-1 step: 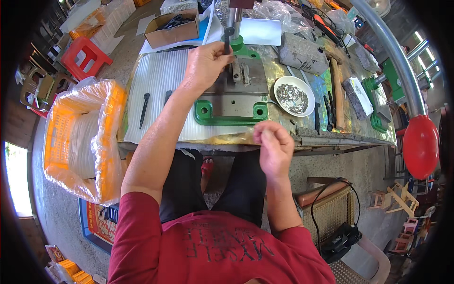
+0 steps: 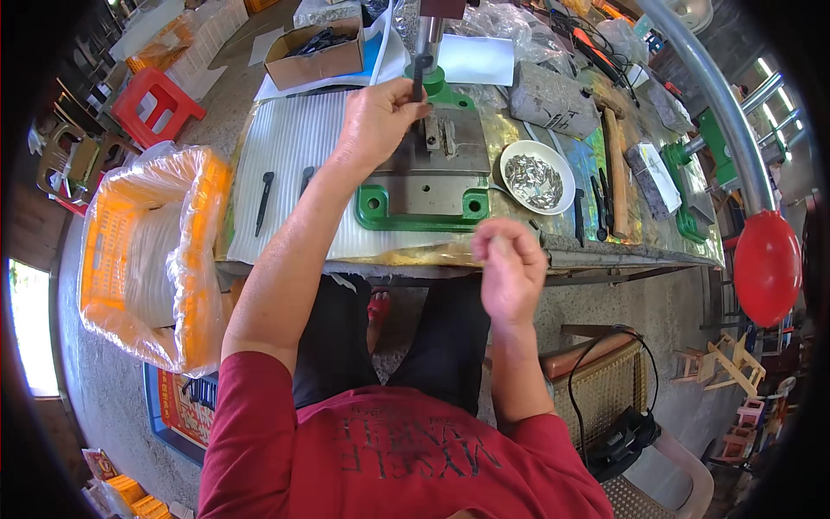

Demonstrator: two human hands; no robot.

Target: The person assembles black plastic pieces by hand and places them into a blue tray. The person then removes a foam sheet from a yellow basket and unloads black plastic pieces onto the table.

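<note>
My left hand [image 2: 373,125] pinches a slim black part with a rounded end [image 2: 423,71], which stands up from the fingertips beside the column of a green-based hand press [image 2: 424,206]. A small metal fixture [image 2: 440,134] is fixed on the press bed just right of those fingers. Over the table's front edge hovers my right hand [image 2: 512,270], its fingers curled together; whatever they may hold is too small to make out. To its upper right, a white bowl [image 2: 560,201] contains many small shiny metal pieces. Another slim black part [image 2: 264,204] lies on the white ribbed foam sheet [image 2: 285,138].
The press lever with its red knob [image 2: 768,270] reaches down at the right. A wooden-handled hammer [image 2: 617,186] lies beside several black tools. Behind stands a cardboard box [image 2: 316,60] of black parts; a plastic-lined orange crate [image 2: 156,259] is at the left.
My right hand has shifted slightly to the right. My left hand and the black part have moved a little, still by the press column.
</note>
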